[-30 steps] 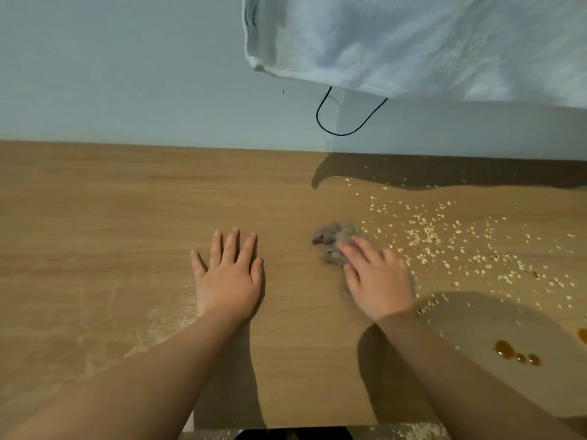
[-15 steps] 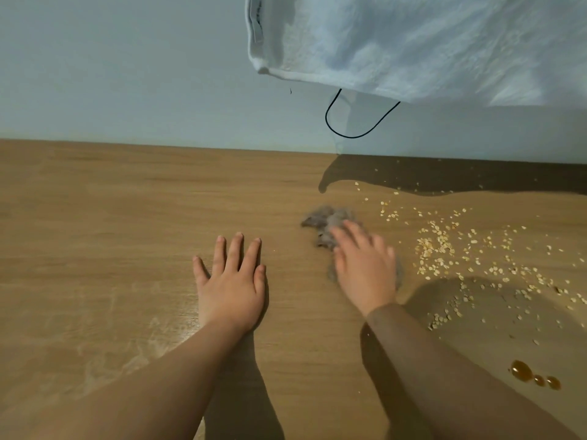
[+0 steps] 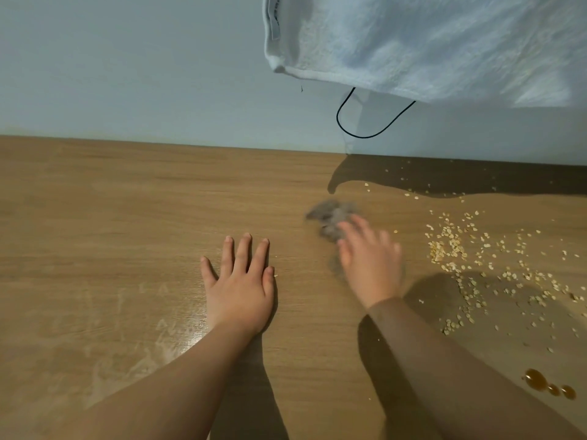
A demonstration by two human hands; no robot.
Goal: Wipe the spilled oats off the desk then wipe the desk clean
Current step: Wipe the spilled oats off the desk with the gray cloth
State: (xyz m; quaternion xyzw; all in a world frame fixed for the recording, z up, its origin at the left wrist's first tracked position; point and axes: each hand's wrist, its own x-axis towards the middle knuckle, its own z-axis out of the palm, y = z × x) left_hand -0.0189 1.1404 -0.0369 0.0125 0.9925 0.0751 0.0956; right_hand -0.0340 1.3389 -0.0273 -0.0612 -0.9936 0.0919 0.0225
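Spilled oats [image 3: 454, 252] lie scattered over the right part of the wooden desk [image 3: 127, 198]. My right hand [image 3: 370, 265] presses flat on a small grey cloth [image 3: 330, 217], which sticks out beyond its fingertips; the hand is motion-blurred. The cloth sits left of the oat patch, with bare wood between them. My left hand [image 3: 241, 284] rests flat on the desk with fingers spread, holding nothing.
A white towel [image 3: 428, 42] hangs over the wall at the upper right, with a black cord loop [image 3: 365, 131] under it. Brown liquid drops [image 3: 546, 385] sit near the desk's lower right. Pale smears [image 3: 133, 325] mark the wood at the lower left.
My right hand has slid the grey cloth farther from me and leftward, away from the oats. The left hand has stayed flat in place.
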